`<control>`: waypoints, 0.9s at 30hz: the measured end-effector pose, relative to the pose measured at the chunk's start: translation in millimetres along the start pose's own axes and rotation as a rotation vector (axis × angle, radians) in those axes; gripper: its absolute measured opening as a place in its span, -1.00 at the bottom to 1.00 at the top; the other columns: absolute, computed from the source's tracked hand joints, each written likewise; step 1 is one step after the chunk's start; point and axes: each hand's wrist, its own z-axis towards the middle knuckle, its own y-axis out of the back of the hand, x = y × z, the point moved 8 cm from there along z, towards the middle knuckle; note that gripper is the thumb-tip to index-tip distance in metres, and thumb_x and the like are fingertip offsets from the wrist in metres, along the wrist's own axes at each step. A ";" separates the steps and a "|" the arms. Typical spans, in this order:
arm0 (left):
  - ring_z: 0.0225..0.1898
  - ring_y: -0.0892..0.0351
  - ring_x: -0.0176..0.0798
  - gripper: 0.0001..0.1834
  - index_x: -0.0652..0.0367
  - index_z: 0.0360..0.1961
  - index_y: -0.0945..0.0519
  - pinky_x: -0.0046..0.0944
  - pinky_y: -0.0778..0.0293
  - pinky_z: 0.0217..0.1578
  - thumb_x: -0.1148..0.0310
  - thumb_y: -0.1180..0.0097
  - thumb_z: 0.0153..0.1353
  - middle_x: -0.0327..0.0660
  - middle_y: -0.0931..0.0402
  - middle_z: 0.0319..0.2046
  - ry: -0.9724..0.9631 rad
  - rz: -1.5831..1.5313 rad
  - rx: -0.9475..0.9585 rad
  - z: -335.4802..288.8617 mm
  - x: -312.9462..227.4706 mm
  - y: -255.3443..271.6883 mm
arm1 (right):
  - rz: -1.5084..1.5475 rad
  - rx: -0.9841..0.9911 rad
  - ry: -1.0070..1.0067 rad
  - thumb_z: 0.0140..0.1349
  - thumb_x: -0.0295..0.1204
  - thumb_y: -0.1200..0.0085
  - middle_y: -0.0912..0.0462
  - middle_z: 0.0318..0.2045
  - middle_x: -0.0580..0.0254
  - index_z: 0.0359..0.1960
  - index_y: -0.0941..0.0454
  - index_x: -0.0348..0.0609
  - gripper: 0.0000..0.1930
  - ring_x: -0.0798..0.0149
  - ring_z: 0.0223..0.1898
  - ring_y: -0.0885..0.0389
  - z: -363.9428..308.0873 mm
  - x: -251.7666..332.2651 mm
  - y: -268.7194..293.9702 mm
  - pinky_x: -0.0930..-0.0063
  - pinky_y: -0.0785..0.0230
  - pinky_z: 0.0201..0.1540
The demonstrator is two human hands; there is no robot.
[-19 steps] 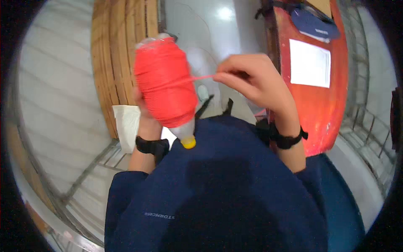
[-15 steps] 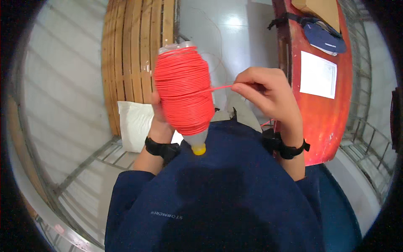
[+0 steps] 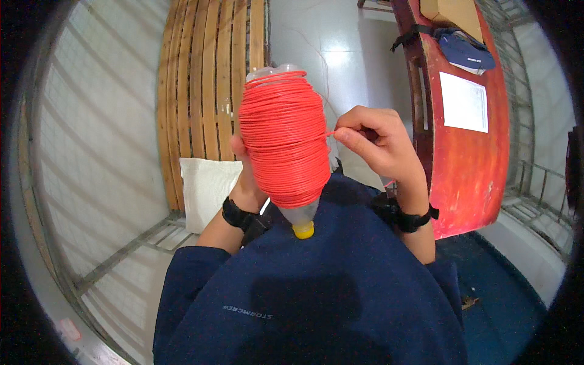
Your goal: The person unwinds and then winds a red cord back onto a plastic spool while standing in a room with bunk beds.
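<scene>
Gripping a plastic bottle (image 3: 302,213) wound thick with orange cord (image 3: 285,140), the left hand (image 3: 246,182) wraps it from behind — the right hand (image 3: 377,146), just beside, pinches the cord's loose end between closed fingertips.

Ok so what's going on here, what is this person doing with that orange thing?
A person in a dark blue top holds a clear plastic bottle wound thick with orange cord, yellow cap pointing down. The left hand grips it from behind, mostly hidden. The right hand pinches the loose end of the cord beside the winding. A white pillow and a red table lie below.
</scene>
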 end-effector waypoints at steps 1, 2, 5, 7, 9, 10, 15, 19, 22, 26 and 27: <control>0.21 -0.37 0.24 0.41 0.22 0.39 -0.04 0.24 -0.41 0.16 -0.49 -0.31 -0.35 0.23 -0.25 0.24 -0.016 0.013 0.010 -1.0 -2.3 2.1 | -0.010 0.005 0.005 0.24 -0.42 -0.18 -0.46 -0.65 0.28 -0.38 -0.59 -0.25 -0.86 0.52 -0.64 -0.32 -1.9 1.4 -1.1 0.55 -0.13 -0.59; 0.21 -0.37 0.24 0.41 0.22 0.39 -0.04 0.24 -0.41 0.16 -0.49 -0.31 -0.35 0.23 -0.25 0.24 -0.014 0.018 0.016 -2.6 -5.0 2.4 | -0.021 -0.036 0.025 0.23 -0.44 -0.19 -0.46 -0.65 0.30 -0.41 -0.58 -0.26 -0.87 0.54 -0.64 -0.31 -5.1 4.1 3.5 0.58 -0.12 -0.60; 0.17 -0.43 0.20 0.35 0.21 0.38 -0.08 0.19 -0.44 0.16 -0.47 -0.31 -0.29 0.16 -0.29 0.23 0.032 0.165 -0.009 -2.2 -12.0 -5.3 | -0.139 -0.137 0.040 0.20 -0.47 -0.21 -0.47 -0.64 0.29 -0.43 -0.58 -0.26 -0.88 0.55 -0.64 -0.31 -14.9 19.1 19.7 0.59 -0.11 -0.60; 0.14 -0.47 0.14 0.27 0.21 0.36 -0.14 0.14 -0.46 0.15 -0.43 -0.31 -0.24 0.09 -0.32 0.23 0.049 0.214 -0.059 -3.2 -15.2 -6.6 | -0.173 -0.168 -0.003 0.17 -0.48 -0.23 -0.50 -0.63 0.27 -0.45 -0.58 -0.27 -0.88 0.51 -0.65 -0.33 -18.5 38.7 29.5 0.57 -0.13 -0.60; 0.14 -0.48 0.02 0.19 0.22 0.33 -0.20 0.04 -0.49 0.13 -0.39 -0.31 -0.18 0.01 -0.37 0.20 0.019 0.287 -0.052 -5.0 -20.0 -5.1 | -0.300 -0.226 0.052 0.16 -0.48 -0.24 -0.52 -0.62 0.24 -0.45 -0.58 -0.28 -0.87 0.47 -0.65 -0.36 -21.0 55.9 39.0 0.55 -0.16 -0.59; 0.13 -0.50 -0.10 0.11 0.23 0.30 -0.26 -0.06 -0.52 0.11 -0.35 -0.31 -0.12 -0.06 -0.41 0.16 -0.012 0.359 -0.050 -5.1 -22.9 -4.3 | -0.341 -0.233 0.072 0.16 -0.48 -0.25 -0.52 -0.62 0.21 -0.45 -0.58 -0.29 -0.86 0.43 -0.64 -0.39 -19.6 62.5 39.1 0.54 -0.18 -0.58; 0.14 -0.50 -0.11 0.12 0.22 0.30 -0.26 -0.05 -0.53 0.10 -0.36 -0.30 -0.13 -0.06 -0.42 0.16 -0.075 0.315 -0.014 -8.4 -24.6 -9.0 | -0.307 -0.222 0.039 0.18 -0.48 -0.24 -0.49 -0.62 0.28 -0.42 -0.59 -0.29 -0.87 0.51 -0.62 -0.33 -15.7 40.1 31.7 0.57 -0.14 -0.57; 0.18 -0.44 0.08 0.30 0.21 0.35 -0.14 0.09 -0.49 0.13 -0.54 -0.20 -0.25 0.03 -0.34 0.21 -0.034 0.322 -0.013 -6.1 -25.2 -20.9 | -0.053 -0.223 -0.009 0.23 -0.46 -0.21 -0.47 -0.62 0.39 -0.40 -0.59 -0.30 -0.86 0.58 -0.58 -0.25 -12.3 7.2 13.3 0.61 -0.10 -0.56; 0.18 -0.44 0.09 0.39 0.21 0.36 -0.11 0.11 -0.49 0.13 -0.59 -0.17 -0.35 0.07 -0.34 0.21 -0.013 0.328 -0.051 -6.4 -22.1 -12.6 | -0.001 -0.196 0.005 0.26 -0.45 -0.18 -0.52 -0.56 0.40 -0.37 -0.60 -0.30 -0.86 0.60 -0.54 -0.30 -8.4 -1.3 4.7 0.63 -0.14 -0.51; 0.15 -0.47 0.08 0.44 0.21 0.36 -0.12 0.10 -0.49 0.13 -0.64 -0.14 -0.44 0.09 -0.34 0.20 -0.025 0.223 -0.077 -0.7 -17.9 -10.3 | 0.161 -0.126 0.017 0.28 -0.46 -0.16 -0.63 -0.48 0.35 -0.34 -0.60 -0.31 -0.87 0.59 -0.44 -0.47 -3.4 8.6 -2.8 0.66 -0.29 -0.41; 0.14 -0.47 0.06 0.43 0.22 0.35 -0.13 0.08 -0.48 0.14 -0.64 -0.12 -0.43 0.09 -0.35 0.19 -0.033 0.201 -0.041 2.3 -17.3 -10.8 | 0.161 -0.136 0.014 0.28 -0.46 -0.16 -0.63 -0.48 0.35 -0.34 -0.60 -0.31 -0.87 0.59 -0.44 -0.47 -3.7 7.9 -2.5 0.66 -0.29 -0.41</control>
